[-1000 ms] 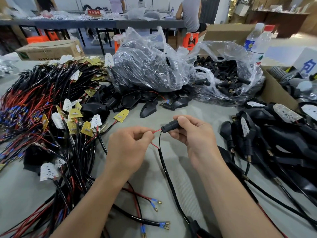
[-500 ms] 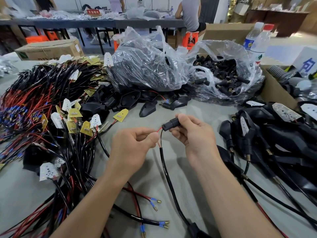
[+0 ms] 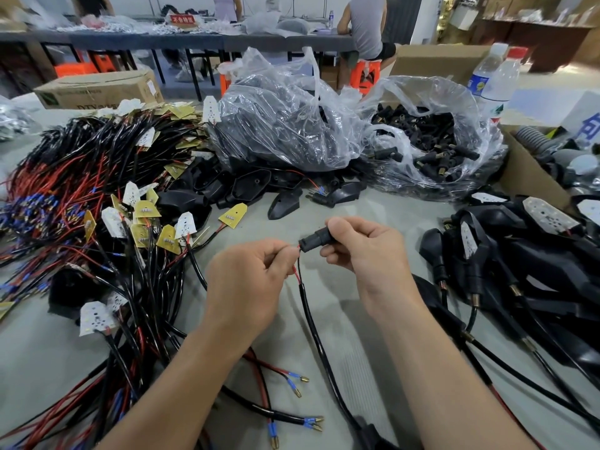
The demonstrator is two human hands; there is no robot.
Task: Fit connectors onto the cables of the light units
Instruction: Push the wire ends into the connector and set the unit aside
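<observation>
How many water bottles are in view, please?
2: the white-capped bottle and the red-capped bottle stand side by side, far right, behind a bag. Others may be hidden.

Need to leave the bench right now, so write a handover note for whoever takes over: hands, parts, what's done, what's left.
Right hand grips the black connector.
Left hand pinches the red wire at the connector's mouth.
The black cable runs down from there toward the near table edge.
Spare connectors lie in the open bag behind, loose cables are piled at left, housed units at right.
Done: wire brought to the connector; whether it is seated cannot be told.
Left: seat it, then work through the left pile.
</observation>
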